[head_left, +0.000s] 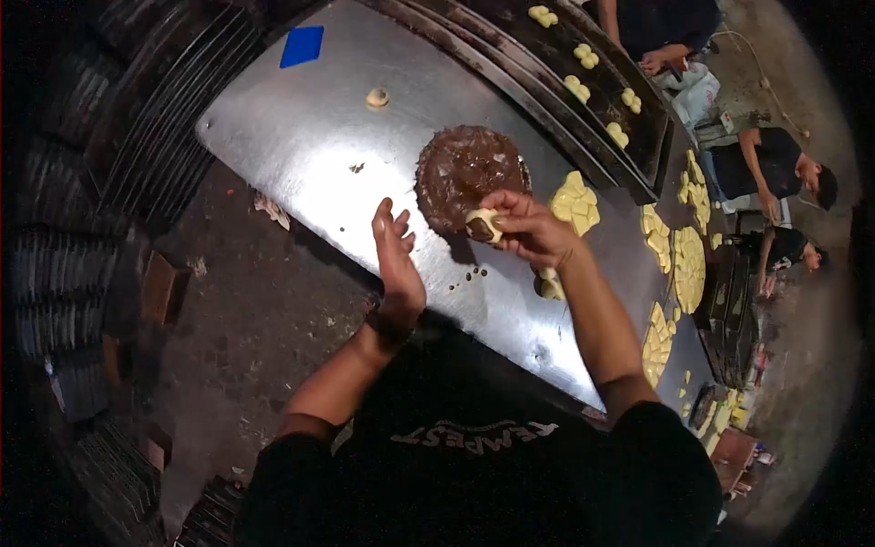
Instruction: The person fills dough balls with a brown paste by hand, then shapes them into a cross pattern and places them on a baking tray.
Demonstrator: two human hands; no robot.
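Right hand fingers pinching dough piece, filling facing left

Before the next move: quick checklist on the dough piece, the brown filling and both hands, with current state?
1. Dough piece held in right hand: ok, fingertips pinch it above the table.
2. Filling in the piece: ok, a dark patch shows on its lower side; how much, cannot tell.
3. Left hand free: ok, open, fingers up, holding nothing, beside the piece.
4. Brown filling mound near the hands: ok, it sits on the steel table just behind them.
5. More cut dough on hand: ok, yellow dough pieces lie to the right of the mound.
6. Piece sealed: cannot tell, the fingers cover the seam.
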